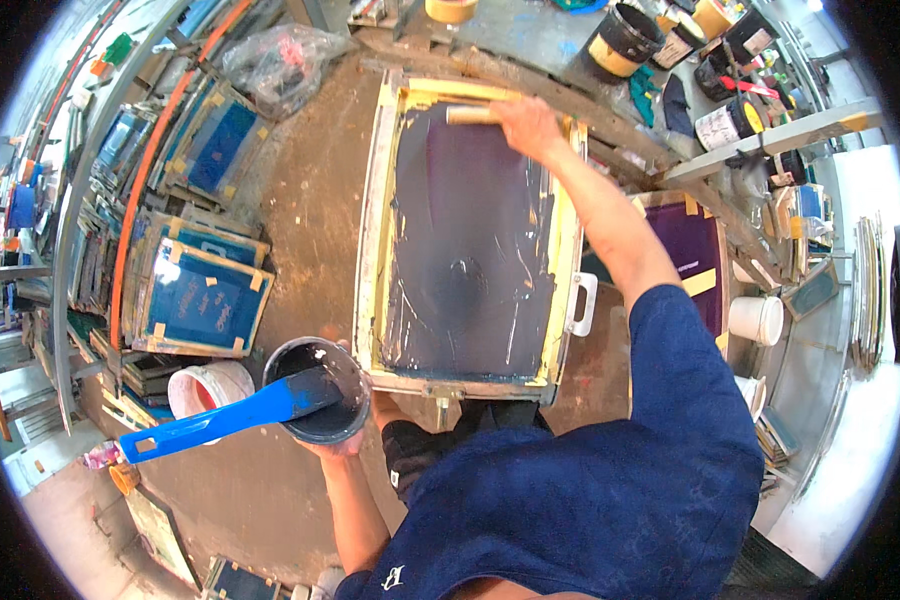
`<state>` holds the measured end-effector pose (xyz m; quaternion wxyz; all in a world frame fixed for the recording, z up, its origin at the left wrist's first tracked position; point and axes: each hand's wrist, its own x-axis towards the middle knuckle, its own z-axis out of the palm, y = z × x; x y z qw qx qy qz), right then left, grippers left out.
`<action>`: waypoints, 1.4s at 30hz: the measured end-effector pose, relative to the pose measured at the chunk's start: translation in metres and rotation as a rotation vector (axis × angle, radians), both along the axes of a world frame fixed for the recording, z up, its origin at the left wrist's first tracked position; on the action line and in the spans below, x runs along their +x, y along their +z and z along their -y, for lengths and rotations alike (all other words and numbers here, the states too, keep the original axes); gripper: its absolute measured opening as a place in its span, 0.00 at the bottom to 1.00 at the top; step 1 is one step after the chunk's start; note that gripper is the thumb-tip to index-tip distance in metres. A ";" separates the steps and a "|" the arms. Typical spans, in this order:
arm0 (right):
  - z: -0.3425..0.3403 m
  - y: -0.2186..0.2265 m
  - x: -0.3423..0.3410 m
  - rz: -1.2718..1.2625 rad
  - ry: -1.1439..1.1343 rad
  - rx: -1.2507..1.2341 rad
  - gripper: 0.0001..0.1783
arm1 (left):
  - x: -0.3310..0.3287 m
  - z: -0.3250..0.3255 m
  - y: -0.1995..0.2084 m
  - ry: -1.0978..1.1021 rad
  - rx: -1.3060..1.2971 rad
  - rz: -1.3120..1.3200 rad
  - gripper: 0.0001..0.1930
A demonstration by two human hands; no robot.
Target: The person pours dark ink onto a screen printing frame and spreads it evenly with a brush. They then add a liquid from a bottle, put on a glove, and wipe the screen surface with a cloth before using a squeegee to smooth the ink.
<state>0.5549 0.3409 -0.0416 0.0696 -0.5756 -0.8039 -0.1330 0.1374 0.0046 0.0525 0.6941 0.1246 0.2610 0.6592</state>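
While the right hand (pixel 530 127) stands at the far end of the rectangular frame (pixel 372 240), its fingers are closed around a pale wooden bar (pixel 470 116), which lies crosswise just inside the far edge, from about the middle toward the far right corner. The left hand (pixel 333 444) supports a dark round container (pixel 351 375) just outside the near left corner of the frame; its fingers are wrapped against the container wall and partly hidden by it. A blue spatula (pixel 220 415) rests in the container, blade inside and slotted handle projecting over the rim to the left. A dark gray coating (pixel 470 240) covers most of the frame's interior, with a purplish band toward the far edge, a round mark nearer the near edge and light streaks toward both near corners. Yellow strips line the inner edges of the frame. A white handle (pixel 585 305) projects at the right edge. Left of the frame, blue screens (pixel 205 300) are stacked above the brown floor (pixel 305 200), and a white bucket (pixel 232 380) stands behind the spatula. Right of the frame is a purple screen (pixel 685 240), with a white tub (pixel 757 320) beyond it.
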 end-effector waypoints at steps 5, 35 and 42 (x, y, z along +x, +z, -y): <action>-0.024 0.015 0.014 -0.062 -0.098 -0.196 0.22 | -0.003 -0.009 0.009 0.118 -0.152 0.116 0.34; 0.263 0.021 -0.073 -0.336 -0.272 -0.490 0.16 | -0.029 0.062 0.037 -0.081 -0.059 0.240 0.44; 0.350 0.008 -0.119 -0.429 -0.283 -0.505 0.12 | -0.054 0.102 0.024 0.025 -0.215 0.120 0.43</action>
